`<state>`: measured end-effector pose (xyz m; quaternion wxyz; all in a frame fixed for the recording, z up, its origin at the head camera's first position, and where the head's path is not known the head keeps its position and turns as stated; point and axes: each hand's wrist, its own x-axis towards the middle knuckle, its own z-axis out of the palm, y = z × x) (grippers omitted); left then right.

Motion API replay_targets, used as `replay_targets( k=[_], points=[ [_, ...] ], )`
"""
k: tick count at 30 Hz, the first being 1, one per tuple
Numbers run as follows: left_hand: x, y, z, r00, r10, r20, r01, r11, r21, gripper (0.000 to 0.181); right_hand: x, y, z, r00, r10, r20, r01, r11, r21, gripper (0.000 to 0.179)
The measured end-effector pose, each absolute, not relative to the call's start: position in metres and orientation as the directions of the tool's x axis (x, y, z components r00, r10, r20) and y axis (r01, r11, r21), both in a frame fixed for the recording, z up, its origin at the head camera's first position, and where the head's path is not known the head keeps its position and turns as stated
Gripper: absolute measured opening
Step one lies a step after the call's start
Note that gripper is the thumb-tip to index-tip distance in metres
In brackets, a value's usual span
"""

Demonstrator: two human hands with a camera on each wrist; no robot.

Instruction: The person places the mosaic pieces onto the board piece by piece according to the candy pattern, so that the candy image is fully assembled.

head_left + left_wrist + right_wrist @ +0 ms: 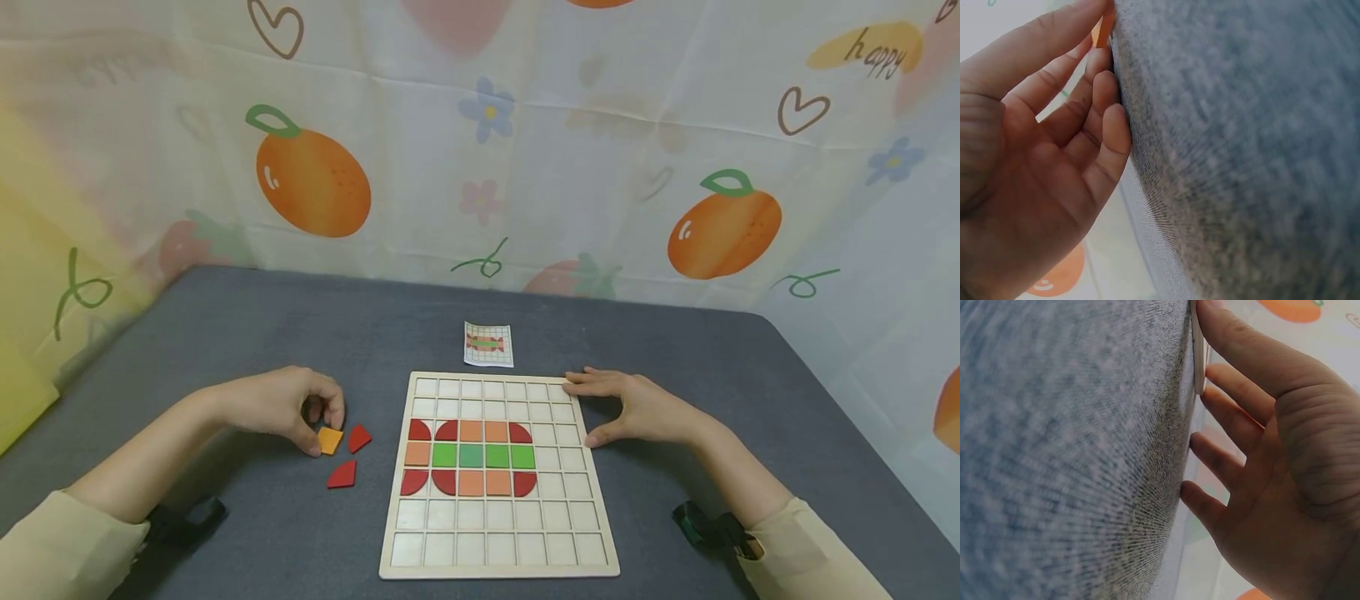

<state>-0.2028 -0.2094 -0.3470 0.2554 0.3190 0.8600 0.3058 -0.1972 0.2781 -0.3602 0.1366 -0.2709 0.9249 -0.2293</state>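
Observation:
My left hand point(285, 404) pinches an orange square tile point(328, 440) low over the table, left of the board; in the left wrist view the tile point(1104, 31) shows at the thumb and fingertip. Two red quarter-round tiles point(342, 475) lie just right of this hand. The wooden grid board point(471, 550) holds green squares point(498, 456), salmon squares point(471, 483) and dark red quarter-round tiles point(444, 482) in its middle rows. At the board's upper right edge point(1199, 356), my right hand point(641, 408) rests with thumb and fingers spread, touching the rim.
A small printed pattern card point(488, 357) lies behind the board, showing a candy-like shape on a grid. Dark grey cloth covers the table point(300, 533). A fruit-print curtain point(420, 167) hangs along the back and sides.

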Motion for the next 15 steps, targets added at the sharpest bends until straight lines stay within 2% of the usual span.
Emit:
replay_targets(
  k=[9,15],
  points=[
    [-0.2046,-0.2098,-0.3507,-0.635,0.737,-0.231,0.347,0.54,0.767,0.019,-0.1967,0.2781,-0.3593,-0.814,-0.564,-0.137,-0.432,0.746,-0.506,0.081],
    [-0.2052,-0.2086,-0.3515,-0.637,0.74,-0.214,0.341,0.519,0.784,0.016,-0.1956,0.2776,-0.359,-0.815,-0.566,-0.124,-0.44,0.744,-0.503,0.08]
  ],
)
